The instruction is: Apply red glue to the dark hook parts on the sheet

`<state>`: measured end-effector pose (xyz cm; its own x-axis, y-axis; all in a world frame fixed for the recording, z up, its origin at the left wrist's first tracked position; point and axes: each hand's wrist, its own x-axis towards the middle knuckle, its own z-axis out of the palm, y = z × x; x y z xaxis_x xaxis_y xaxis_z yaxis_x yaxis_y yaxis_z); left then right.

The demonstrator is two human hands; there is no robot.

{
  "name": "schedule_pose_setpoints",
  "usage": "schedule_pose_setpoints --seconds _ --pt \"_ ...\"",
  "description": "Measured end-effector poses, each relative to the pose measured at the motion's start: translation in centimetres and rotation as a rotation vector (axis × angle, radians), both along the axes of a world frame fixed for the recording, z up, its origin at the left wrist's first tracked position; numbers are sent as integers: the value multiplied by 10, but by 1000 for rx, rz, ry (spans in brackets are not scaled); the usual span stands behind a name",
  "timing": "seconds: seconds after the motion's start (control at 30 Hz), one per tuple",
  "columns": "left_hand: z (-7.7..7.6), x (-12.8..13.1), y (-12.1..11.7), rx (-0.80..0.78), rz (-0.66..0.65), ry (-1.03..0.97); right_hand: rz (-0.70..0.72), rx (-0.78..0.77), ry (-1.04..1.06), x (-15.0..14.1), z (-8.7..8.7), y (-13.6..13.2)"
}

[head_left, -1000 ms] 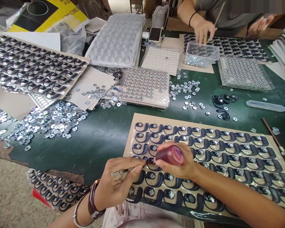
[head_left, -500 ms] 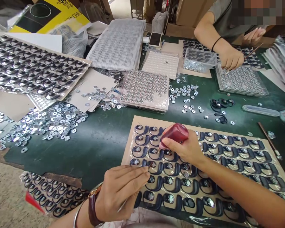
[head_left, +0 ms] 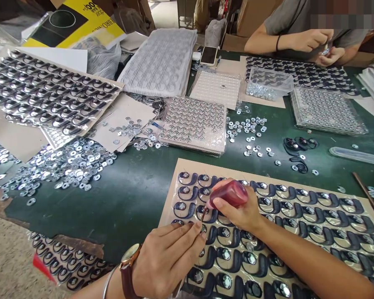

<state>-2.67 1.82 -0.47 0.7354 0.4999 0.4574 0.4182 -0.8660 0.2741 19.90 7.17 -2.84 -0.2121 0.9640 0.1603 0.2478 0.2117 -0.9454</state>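
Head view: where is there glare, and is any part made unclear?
In the head view, pale glare lies on the green tabletop left of the card; in the head view, the silvery discs glint and the red bottle in the right hand shows highlights; pixelation hides a patch near the head view's upper right corner.

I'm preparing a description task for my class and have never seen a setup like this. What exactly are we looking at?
There is no machine here, just a person's two bare hands, seen by a camera worn on the head, looking forward and down. The left hand holds a thin tool; the right hand holds a red bottle. Both are over a card with rows of dark hooked pieces. On the green table also lie loose discs, a clear box and a phone. Across the table are another person's hands.
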Motion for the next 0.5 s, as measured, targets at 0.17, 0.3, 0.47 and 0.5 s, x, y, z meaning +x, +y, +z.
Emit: schedule_pose_setpoints --seconds 0.17,0.3,0.47,0.5 --pt "-3 1 -3 14 14 7 45 9 25 -1 0 -1" --pt "-4 -1 -4 12 10 -5 39 41 1 -1 1 -1" --pt "-7 -2 -5 -23 1 -7 -35 58 -81 0 3 1" --pt "-7 -2 -5 -26 -1 -9 -44 56 -90 0 3 2"
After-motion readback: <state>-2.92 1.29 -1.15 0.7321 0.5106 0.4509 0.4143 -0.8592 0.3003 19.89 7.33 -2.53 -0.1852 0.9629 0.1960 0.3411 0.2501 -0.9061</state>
